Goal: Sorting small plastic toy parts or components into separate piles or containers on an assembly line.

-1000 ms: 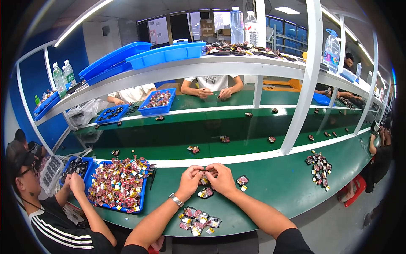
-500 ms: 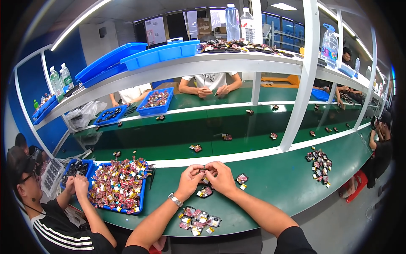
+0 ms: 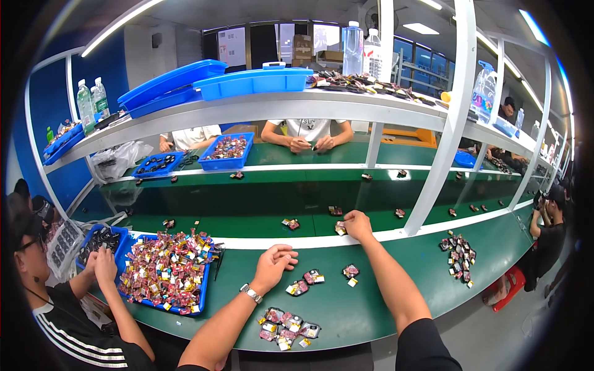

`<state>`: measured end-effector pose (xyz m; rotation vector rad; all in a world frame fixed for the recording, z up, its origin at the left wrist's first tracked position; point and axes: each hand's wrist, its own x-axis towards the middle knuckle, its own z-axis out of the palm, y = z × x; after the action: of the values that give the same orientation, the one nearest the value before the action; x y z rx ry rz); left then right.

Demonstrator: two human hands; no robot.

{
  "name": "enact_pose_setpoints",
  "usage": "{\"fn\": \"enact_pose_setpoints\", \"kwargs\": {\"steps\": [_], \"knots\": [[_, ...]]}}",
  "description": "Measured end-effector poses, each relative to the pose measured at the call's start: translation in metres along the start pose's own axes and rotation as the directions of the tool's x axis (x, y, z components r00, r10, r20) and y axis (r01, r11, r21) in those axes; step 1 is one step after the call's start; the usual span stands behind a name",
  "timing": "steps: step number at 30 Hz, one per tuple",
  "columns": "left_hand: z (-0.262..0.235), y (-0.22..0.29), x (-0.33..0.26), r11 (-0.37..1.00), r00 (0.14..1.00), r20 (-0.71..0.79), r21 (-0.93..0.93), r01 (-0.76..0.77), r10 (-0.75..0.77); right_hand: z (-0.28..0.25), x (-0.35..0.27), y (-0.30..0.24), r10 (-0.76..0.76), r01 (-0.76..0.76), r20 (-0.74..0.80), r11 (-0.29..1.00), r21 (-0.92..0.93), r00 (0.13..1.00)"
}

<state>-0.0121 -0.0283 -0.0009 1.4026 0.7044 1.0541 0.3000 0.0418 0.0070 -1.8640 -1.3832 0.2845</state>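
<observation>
My right hand (image 3: 357, 225) reaches over the white rail to the green belt. Its fingers are pinched on a small electronic assembly (image 3: 340, 229) with a white and yellow piece. My left hand (image 3: 276, 266), a watch at its wrist, hovers over the near green table with loosely bent fingers apart and nothing visible in them. Just right of it and below lie two dark-cased assemblies (image 3: 297, 287), with one more assembly (image 3: 351, 271) farther right. A cluster of similar assemblies (image 3: 288, 326) lies close to the table's front edge.
At left a blue tray (image 3: 209, 281) is heaped with small pink, white and yellow parts, beside a person's hands. Another pile of assemblies (image 3: 460, 257) lies at right. The white rail (image 3: 315, 240) divides table and belt. A white post (image 3: 433, 176) rises right of my right hand.
My hands have parted. The right one moved forward and right to the belt with an assembly, while the left drew slightly back and loosened. The view has shifted a little.
</observation>
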Motion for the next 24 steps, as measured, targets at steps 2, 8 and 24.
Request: {"fn": "enact_pose_setpoints", "kwargs": {"steps": [2, 8, 24], "knots": [[-0.005, -0.002, -0.002, 1.000, 1.000, -0.021, -0.006, -0.009, 0.009, -0.004, 0.005, -0.014, 0.049, -0.049, -0.005, 0.983, -0.174, 0.999], [-0.005, -0.003, -0.002, 0.997, 0.999, 0.024, 0.063, 0.032, -0.034, 0.016, 0.043, -0.012, 0.160, -0.153, 0.007, 0.959, -0.240, 0.987], [-0.009, -0.010, -0.002, 0.996, 0.999, 0.005, 0.085, 0.039, -0.039, 0.011, 0.042, -0.019, 0.144, -0.105, 0.157, 0.966, -0.236, 0.977]]}}
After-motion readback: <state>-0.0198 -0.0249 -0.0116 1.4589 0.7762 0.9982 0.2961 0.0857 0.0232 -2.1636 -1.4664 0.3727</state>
